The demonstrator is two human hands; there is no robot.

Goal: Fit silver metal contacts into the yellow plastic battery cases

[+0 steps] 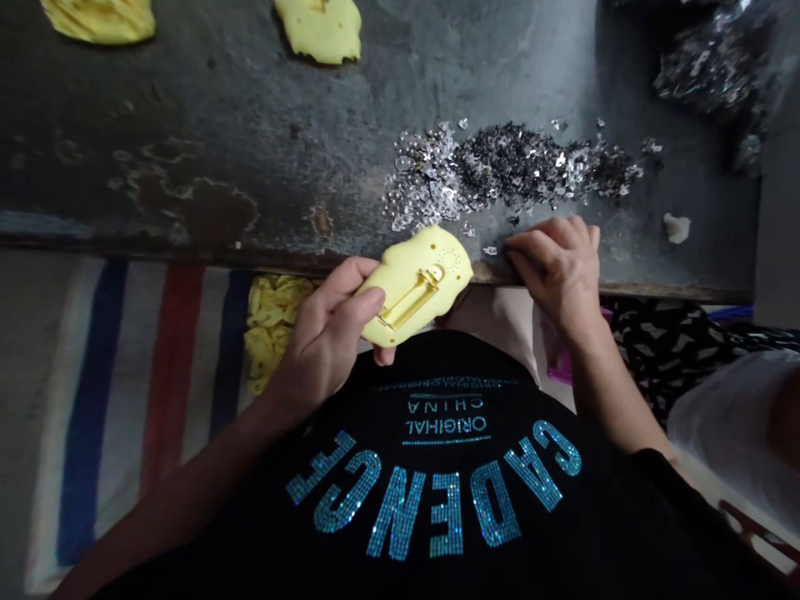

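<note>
My left hand (pixel 341 321) grips a yellow plastic shell (pixel 431 292) by its lower left end, over the table's front edge. The shell shows a long open compartment, small holes and a dotted patch. On the tabletop just right of it, my right hand (pixel 556 258) has its fingers pressed together near the edge; what they hold, if anything, is hidden. One small metal piece (pixel 491 250) lies between the shell and my right fingertips. Behind both hands spreads a pile of small shiny metal pieces (pixel 512 167).
Two more yellow pieces, one at the far left (pixel 103 18) and one nearer the middle (pixel 322 29), lie at the back. A shiny bundle (pixel 706 71) stands back right, a white scrap (pixel 676 227) below it. Yellow parts (pixel 275 308) fill a striped bag (pixel 172 367). Another person's clothing (pixel 662 354) shows right.
</note>
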